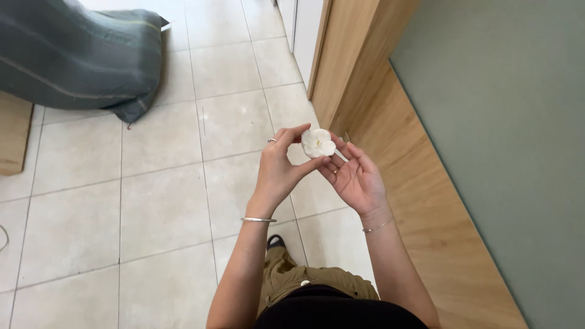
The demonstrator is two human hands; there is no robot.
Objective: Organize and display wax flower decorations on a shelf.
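Between the fingertips at mid-frame: a small white flower (318, 143), held up above the tiled floor (152, 201). Left hand (279, 172) pinches it from the left side, thumb and forefinger closed lightly on the edge of the petals; a ring shows on one finger. Right hand (355, 176) lies open, palm up, just right of and below the bloom, fingertips touching or nearly touching its underside; it cups but does not clamp.

Handling judgement: very light, soft, thin petals that would likely crease or tear under pressure. Surface looks matte, not slippery. Best hold appears to be at the base or back, where petals meet, rather than on the petal rims. Whether real or artificial, cannot tell.

Shape: rounded, overlapping petals, pale centre.

Outward: thin metal bangles on both wrists. Floor is glossy pale square tile with dark grout lines. Right: wooden panel (378, 103), smooth light grain, beside a flat grey-green wall (506, 122). Far left: dark grey striped fabric bundle (79, 55), slumped, soft.
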